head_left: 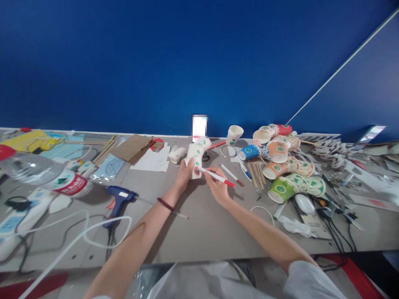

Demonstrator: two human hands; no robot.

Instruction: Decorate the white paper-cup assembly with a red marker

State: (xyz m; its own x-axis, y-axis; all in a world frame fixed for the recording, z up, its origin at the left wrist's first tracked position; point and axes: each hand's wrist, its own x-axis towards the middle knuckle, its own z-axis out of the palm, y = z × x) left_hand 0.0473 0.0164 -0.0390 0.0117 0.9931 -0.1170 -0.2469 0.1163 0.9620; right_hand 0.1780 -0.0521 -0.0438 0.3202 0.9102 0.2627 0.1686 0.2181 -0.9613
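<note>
My left hand (183, 173) is closed round a white paper cup (196, 165) with green spots, held on its side above the grey table (199, 224). A red ring is drawn on the cup's face. My right hand (217, 186) pinches a white marker with a red cap (218, 177), and its tip touches the cup near the red ring. More joined white cups (199, 148) sit just behind the held one. A dark bead bracelet is on my left wrist.
A blue glue gun (120, 198) with a white cable lies to the left, beside a clear water bottle (40, 173). Cardboard (132, 147) and paper lie behind. Several coloured paper cups (280, 160), wooden sticks (256, 172), pens and cables crowd the right.
</note>
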